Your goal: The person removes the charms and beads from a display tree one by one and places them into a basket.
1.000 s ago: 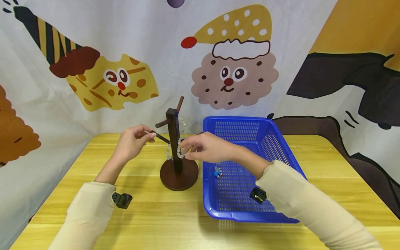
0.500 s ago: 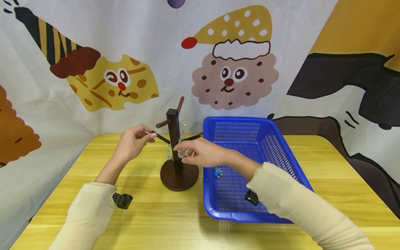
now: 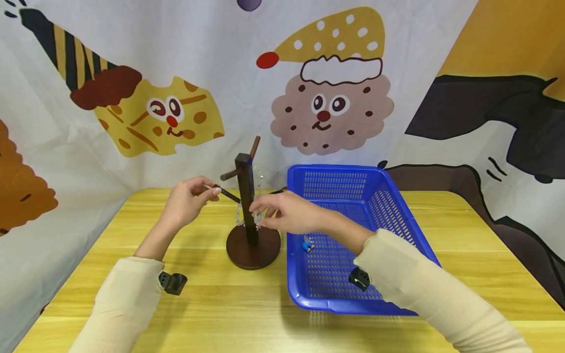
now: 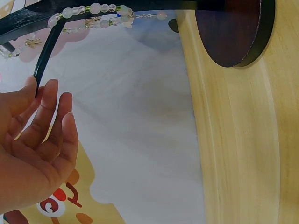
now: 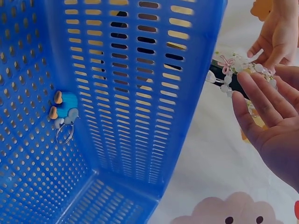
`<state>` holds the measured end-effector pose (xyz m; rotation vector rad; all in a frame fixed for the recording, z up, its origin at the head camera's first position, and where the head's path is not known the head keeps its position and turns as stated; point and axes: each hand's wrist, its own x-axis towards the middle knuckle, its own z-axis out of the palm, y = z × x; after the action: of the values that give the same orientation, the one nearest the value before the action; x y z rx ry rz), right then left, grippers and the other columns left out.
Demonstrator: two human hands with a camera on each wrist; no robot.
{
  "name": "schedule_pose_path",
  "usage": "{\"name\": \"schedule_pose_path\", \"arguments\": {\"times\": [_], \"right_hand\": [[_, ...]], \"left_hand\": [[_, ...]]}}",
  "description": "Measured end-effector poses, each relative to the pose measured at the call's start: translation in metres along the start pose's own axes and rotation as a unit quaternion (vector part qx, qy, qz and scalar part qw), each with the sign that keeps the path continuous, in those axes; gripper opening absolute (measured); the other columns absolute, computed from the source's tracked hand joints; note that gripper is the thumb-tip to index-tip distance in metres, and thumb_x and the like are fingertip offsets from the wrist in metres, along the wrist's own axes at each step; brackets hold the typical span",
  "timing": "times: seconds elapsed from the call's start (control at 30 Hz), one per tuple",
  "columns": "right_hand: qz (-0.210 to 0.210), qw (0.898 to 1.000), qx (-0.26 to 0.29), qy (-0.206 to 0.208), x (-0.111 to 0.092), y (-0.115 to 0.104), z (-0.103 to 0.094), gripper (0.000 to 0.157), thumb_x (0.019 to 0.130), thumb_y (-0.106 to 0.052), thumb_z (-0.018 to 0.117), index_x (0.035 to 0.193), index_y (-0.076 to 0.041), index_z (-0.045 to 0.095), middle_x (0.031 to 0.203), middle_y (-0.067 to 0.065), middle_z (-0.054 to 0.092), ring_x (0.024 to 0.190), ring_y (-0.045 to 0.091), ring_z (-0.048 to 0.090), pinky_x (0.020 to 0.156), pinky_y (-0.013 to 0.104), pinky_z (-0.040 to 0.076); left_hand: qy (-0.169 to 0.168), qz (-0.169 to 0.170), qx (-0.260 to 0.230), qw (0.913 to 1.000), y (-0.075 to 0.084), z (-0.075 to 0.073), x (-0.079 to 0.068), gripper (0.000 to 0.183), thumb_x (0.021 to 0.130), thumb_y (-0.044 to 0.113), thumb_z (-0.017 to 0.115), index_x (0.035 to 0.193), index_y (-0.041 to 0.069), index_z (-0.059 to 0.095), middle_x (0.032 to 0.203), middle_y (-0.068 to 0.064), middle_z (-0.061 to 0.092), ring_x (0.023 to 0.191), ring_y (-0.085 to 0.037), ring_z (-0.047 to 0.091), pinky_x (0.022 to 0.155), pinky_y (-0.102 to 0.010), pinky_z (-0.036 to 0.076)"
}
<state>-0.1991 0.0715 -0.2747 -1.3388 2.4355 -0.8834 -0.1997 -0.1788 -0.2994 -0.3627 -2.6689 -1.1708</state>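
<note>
My left hand (image 3: 187, 198) pinches the tip of a dark peg (image 4: 46, 51) on a brown wooden stand (image 3: 246, 196) between thumb and forefinger, its other fingers loosely bent. A beaded bracelet (image 4: 95, 8), clear and pale green, hangs at the root of that peg. To the right of the post, my right hand (image 3: 289, 213) holds another pale beaded bracelet (image 3: 257, 215) at its thumb and fingertips. The right wrist view shows pale beads and a pink bow charm (image 5: 227, 64) beside these fingers. More beads (image 3: 259, 176) hang behind the post.
A blue perforated plastic basket (image 3: 353, 306) stands right of the stand, under my right forearm. Inside lies a small blue figure keychain (image 5: 67, 105) with a metal ring. The stand's round base (image 3: 253, 255) rests on the wooden table (image 3: 198, 309). A cartoon-printed cloth (image 3: 247, 108) hangs behind.
My right hand has shifted slightly left and down at the bracelet beside the post, its fingertips drawing closer around the beads. My left hand keeps its place on the peg.
</note>
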Motion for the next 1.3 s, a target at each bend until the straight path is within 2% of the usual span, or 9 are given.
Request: {"name": "schedule_pose_path", "arguments": {"times": [0.53, 0.8, 1.07, 1.3], "right_hand": [[0.003, 0.998, 0.042, 0.045, -0.012, -0.004, -0.016, 0.019, 0.089, -0.004, 0.061, 0.107, -0.003, 0.062, 0.099, 0.004, 0.069, 0.087, 0.011, 0.064, 0.078, 0.024, 0.049], [-0.002, 0.996, 0.063, 0.055, -0.017, -0.006, -0.022, 0.015, 0.087, 0.000, 0.062, 0.101, -0.002, 0.063, 0.093, 0.008, 0.069, 0.086, 0.013, 0.065, 0.078, 0.024, 0.049], [-0.004, 0.996, 0.041, 0.078, -0.025, -0.007, -0.032, 0.015, 0.084, 0.002, 0.064, 0.099, 0.001, 0.061, 0.087, 0.009, 0.068, 0.081, 0.015, 0.065, 0.077, 0.028, 0.050], [0.013, 0.994, 0.051, 0.092, -0.033, -0.004, -0.039, 0.015, 0.085, 0.006, 0.061, 0.099, 0.001, 0.061, 0.086, 0.010, 0.067, 0.077, 0.015, 0.063, 0.074, 0.030, 0.050]], "left_hand": [[-0.003, -0.001, -0.002, 1.0000, -0.001, 0.000, 0.001, 0.020, 0.095, 0.018, 0.055, 0.100, 0.001, 0.064, 0.085, -0.013, 0.069, 0.077, -0.027, 0.065, 0.072, -0.041, 0.049], [-0.005, -0.006, -0.001, 1.0000, -0.001, -0.001, 0.001, 0.020, 0.095, 0.019, 0.055, 0.100, 0.001, 0.064, 0.084, -0.013, 0.069, 0.077, -0.026, 0.064, 0.071, -0.039, 0.048], [-0.005, -0.005, 0.003, 1.0000, -0.002, -0.001, 0.001, 0.020, 0.095, 0.019, 0.055, 0.100, 0.001, 0.064, 0.084, -0.012, 0.070, 0.077, -0.026, 0.064, 0.070, -0.039, 0.048], [-0.005, -0.003, 0.004, 1.0000, -0.002, 0.000, 0.001, 0.020, 0.095, 0.019, 0.055, 0.100, 0.001, 0.064, 0.084, -0.013, 0.070, 0.077, -0.026, 0.064, 0.071, -0.039, 0.047]]}}
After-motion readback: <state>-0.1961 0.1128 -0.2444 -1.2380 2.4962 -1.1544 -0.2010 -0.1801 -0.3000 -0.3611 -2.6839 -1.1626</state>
